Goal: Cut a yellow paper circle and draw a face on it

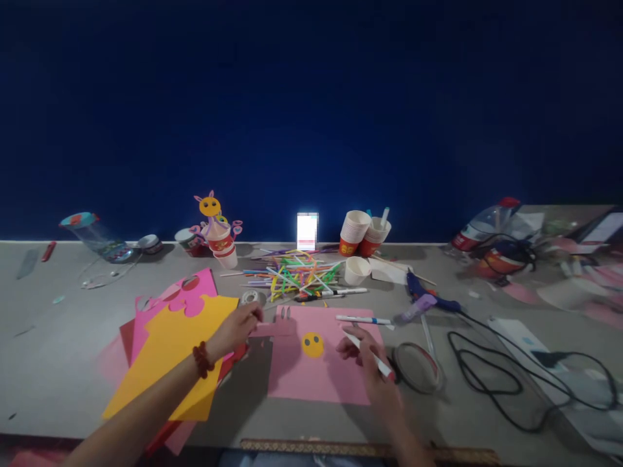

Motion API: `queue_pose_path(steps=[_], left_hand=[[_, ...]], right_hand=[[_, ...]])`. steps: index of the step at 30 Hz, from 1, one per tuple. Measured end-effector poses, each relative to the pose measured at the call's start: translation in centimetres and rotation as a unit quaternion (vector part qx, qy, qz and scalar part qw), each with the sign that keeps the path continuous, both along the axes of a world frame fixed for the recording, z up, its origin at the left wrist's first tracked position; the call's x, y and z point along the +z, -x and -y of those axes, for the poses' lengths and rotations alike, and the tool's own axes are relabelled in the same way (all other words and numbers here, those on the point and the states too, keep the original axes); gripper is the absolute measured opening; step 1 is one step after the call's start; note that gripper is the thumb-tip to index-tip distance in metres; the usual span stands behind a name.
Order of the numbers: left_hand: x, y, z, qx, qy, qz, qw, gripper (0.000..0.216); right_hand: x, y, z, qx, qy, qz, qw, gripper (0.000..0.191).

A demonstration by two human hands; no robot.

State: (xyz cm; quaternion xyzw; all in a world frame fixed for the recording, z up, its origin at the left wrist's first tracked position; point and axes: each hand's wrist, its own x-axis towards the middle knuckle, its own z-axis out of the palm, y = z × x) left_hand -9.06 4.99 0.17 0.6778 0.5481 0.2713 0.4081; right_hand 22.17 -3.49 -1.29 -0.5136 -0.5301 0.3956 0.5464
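My left hand (238, 327), with a red bead bracelet at the wrist, pinches the end of a pink paper strip (268, 329). The strip's other end, with two dark oval shapes, overlaps a pink paper sheet (292, 383). A yellow paper circle (312, 350) with two dark eye spots lies on that sheet. My right hand (363, 357) is closed around a white marker (372, 355) with a red end, slanted over the sheet's right side. Just above lies a blue-and-white marker (364, 320). Yellow paper (189, 363) sits under my left forearm.
Colourful sticks (296, 275) are heaped behind the sheet, near a bright phone screen (307, 231) and paper cups (354, 230). A blue glue gun (428, 295) trails a black cord (487, 389) at right. A cup figure (219, 233) stands at left, near a tilted clear container (104, 240).
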Motion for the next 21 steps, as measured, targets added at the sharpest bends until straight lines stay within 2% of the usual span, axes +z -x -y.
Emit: queue_pose_path(steps=[3,7,9,11,12,14,21], left_hand=[[0.2,-3.5,2.3,-0.086,-0.046,-0.072,0.993,0.013],[-0.2,-6.6,4.7,-0.152,-0.076,-0.145,0.975,0.018],[-0.8,-7.3,5.7,-0.205,-0.123,-0.228,0.944,0.022],[-1.5,-7.6,6.4,-0.248,-0.183,-0.316,0.897,0.029],[-1.8,-7.7,6.6,-0.258,-0.207,-0.346,0.878,0.034],[-2.3,-7.8,6.8,-0.262,-0.232,-0.369,0.861,0.043],[-3.0,-8.3,6.6,-0.26,-0.247,-0.378,0.854,0.035]], right_hand=[[-0.8,0.2,0.5,0.023,0.018,0.022,0.999,0.036],[-1.4,0.4,0.9,0.063,0.046,0.041,0.996,0.027],[-1.2,0.2,1.0,0.075,0.051,0.041,0.995,0.024],[-0.8,0.2,1.0,0.083,0.052,0.051,0.994,0.022],[-0.5,0.2,0.8,0.087,0.05,0.059,0.993,0.021],[-0.2,0.6,0.4,0.082,0.042,0.068,0.993,0.021],[-0.8,2.5,-1.4,0.047,0.021,0.067,0.996,0.019]])
